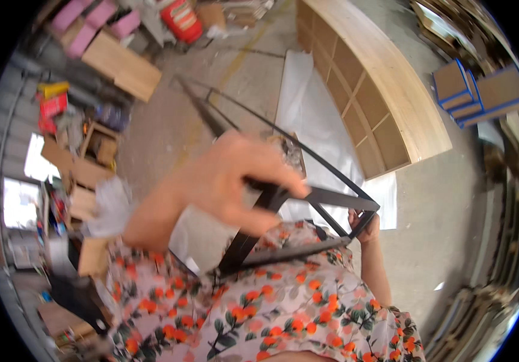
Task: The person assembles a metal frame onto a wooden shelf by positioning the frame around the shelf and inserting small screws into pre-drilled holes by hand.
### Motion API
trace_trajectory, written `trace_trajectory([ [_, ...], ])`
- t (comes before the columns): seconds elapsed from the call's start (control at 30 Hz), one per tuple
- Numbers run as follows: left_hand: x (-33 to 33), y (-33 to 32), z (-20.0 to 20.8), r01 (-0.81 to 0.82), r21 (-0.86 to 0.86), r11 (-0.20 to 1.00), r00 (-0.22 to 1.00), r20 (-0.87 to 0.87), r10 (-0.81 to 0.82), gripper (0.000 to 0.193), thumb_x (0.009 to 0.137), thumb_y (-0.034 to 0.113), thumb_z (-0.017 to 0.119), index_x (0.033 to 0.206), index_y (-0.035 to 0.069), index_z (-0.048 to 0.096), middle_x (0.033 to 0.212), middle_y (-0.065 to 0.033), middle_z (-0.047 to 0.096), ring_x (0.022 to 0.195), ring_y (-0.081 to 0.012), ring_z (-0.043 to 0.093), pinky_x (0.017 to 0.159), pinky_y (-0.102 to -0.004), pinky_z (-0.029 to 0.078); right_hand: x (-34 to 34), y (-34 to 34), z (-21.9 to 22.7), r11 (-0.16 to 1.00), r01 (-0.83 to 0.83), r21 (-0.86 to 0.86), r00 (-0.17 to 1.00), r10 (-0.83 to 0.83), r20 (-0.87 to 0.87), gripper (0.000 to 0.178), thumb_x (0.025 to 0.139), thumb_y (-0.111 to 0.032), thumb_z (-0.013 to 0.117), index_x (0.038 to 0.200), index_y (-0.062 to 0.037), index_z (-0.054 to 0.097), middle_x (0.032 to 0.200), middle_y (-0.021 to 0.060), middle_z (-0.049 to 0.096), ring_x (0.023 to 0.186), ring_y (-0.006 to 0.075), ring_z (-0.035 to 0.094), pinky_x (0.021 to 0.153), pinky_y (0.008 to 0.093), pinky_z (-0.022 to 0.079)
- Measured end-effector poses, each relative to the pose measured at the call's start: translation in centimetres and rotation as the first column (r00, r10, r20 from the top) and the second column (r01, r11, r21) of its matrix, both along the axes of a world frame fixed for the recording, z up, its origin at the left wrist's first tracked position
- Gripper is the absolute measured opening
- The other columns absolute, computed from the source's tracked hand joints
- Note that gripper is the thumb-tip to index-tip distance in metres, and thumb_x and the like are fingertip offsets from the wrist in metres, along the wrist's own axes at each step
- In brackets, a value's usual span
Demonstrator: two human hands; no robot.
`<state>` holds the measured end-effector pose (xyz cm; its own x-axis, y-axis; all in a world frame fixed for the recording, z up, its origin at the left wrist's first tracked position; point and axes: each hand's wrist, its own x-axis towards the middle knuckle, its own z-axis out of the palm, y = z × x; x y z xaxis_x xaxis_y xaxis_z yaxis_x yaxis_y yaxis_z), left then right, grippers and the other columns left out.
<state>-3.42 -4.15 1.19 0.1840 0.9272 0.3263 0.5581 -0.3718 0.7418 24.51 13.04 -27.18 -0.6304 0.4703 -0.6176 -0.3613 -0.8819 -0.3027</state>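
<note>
A long, black, open frame (338,199) of straight bars, apparently metal, is raised in front of my body and stretches away toward the far left. My left hand (226,181) is at its near upper corner, thumb and index finger curved around a bar. That hand is smeared by motion, and its other fingers are hidden. At the frame's right corner, my right hand (366,227) grips the bars from the outer side, with part of its fingers hidden behind them. The frame's lower bar lies close against my flowered clothing (295,289).
A long wooden cabinet (416,108) with square compartments lies on white sheeting (308,90) ahead to the right. Blue-edged boxes (482,93) stand beyond it. Boards (124,63), a red container (181,21) and cluttered cartons (91,172) line the left side.
</note>
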Motion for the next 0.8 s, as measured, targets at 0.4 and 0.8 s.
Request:
trace_trajectory([
  [0.4, 3.1, -3.2, 0.9, -0.179, -0.112, 0.977, 0.984, 0.0, 0.181, 0.028, 0.05, 0.011, 0.06, 0.079, 0.01, 0.062, 0.049, 0.0003, 0.046, 0.043, -0.0147, 0.042, 0.044, -0.0261, 0.028, 0.6, -2.3, 1.3, 0.975, -0.222, -0.015, 0.97, 0.22, -0.106, 0.037, 0.078, -0.033, 0.044, 0.102, -0.0045, 0.047, 0.1, 0.0207, 0.052, 0.082, 0.0295, 0.056, 0.068, 0.0386, 0.048],
  [0.8, 4.1, -3.5, 0.4, -0.146, -0.115, 0.983, 0.988, 0.043, 0.151, 0.032, 0.046, 0.007, 0.059, 0.078, 0.009, 0.063, 0.049, 0.0027, 0.043, 0.037, -0.0097, 0.036, 0.04, -0.0226, 0.022, 0.4, -1.1, -4.1, 0.726, -0.631, 0.274, 0.762, 0.646, 0.045, 0.031, 0.074, -0.021, 0.056, 0.097, -0.0025, 0.049, 0.106, 0.0081, 0.051, 0.093, 0.0209, 0.051, 0.078, 0.0302, 0.043],
])
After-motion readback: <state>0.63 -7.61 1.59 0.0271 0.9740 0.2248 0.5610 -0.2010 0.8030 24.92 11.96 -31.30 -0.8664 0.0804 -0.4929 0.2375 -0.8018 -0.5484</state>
